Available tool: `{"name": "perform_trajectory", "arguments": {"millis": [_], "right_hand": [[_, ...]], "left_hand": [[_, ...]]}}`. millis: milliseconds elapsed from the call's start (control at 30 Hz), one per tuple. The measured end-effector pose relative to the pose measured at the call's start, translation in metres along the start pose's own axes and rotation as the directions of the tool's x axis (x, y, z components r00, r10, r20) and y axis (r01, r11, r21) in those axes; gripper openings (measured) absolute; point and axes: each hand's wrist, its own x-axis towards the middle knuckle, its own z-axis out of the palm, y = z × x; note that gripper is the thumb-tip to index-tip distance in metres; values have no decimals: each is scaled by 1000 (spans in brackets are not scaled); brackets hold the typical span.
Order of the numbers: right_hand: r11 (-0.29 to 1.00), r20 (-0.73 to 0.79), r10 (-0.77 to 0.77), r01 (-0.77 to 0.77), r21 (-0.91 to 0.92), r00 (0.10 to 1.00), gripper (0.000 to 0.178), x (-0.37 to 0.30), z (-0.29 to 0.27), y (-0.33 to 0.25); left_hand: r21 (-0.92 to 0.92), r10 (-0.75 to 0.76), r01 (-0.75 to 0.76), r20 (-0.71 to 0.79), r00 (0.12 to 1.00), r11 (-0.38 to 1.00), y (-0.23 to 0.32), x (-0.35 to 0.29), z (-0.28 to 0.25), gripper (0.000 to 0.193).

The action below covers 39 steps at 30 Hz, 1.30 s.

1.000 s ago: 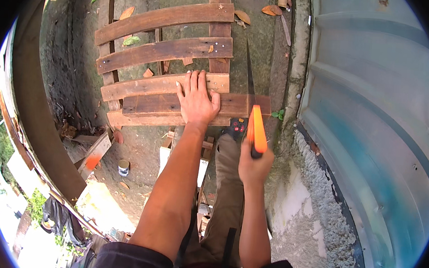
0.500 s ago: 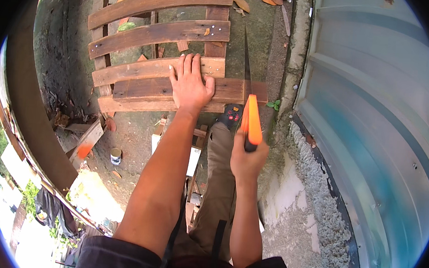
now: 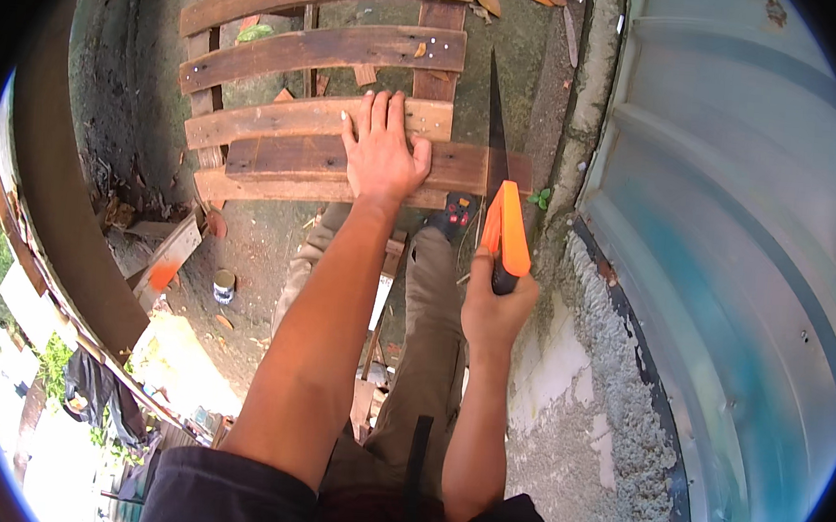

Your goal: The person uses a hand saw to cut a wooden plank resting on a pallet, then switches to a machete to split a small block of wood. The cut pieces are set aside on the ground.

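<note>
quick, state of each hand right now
Left hand: open, spread palm-down over the dark board, not gripping anything.
Right hand: closed, holding the orange-handled saw.

The saw [image 3: 509, 204] has an orange and black handle and a dark blade [image 3: 497, 121] that narrows to a point. It slants across the wooden plank [image 3: 289, 158], tip toward the far side, handle off the plank's near edge. The plank — dark brown and straight — lies flat along the near edge of a slatted wooden frame [image 3: 326, 48], overlapping the nearest slat. Its right end juts past the frame's right edge, and the blade crosses that overhang. A thin line runs across the plank just left of the blade — mark or cut, one cannot tell. Pale nail heads dot the frame's slats near its right edge.
</note>
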Motion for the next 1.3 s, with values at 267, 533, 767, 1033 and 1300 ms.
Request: {"name": "perform_trajectory", "arguments": {"millis": [267, 533, 767, 1033, 1300], "right_hand": [[973, 83, -166, 177, -151, 983, 11, -157, -89, 9], [995, -19, -61, 59, -75, 998, 9, -4, 8, -5], [966, 134, -179, 200, -165, 975, 8, -118, -75, 10], [992, -9, -97, 96, -79, 995, 19, -16, -1, 4], [1000, 65, -12, 11, 27, 998, 13, -84, -48, 14]], "left_hand": [[4, -45, 45, -6, 999, 999, -4, -11, 0, 66], [21, 7, -7, -31, 999, 1000, 1, -12, -1, 62], [18, -23, 23, -37, 999, 1000, -3, -7, 1, 63], [16, -14, 14, 10, 1000, 1000, -2, -9, 1, 67], [8, -33, 33, -9, 999, 999, 1, -11, -3, 63]]}}
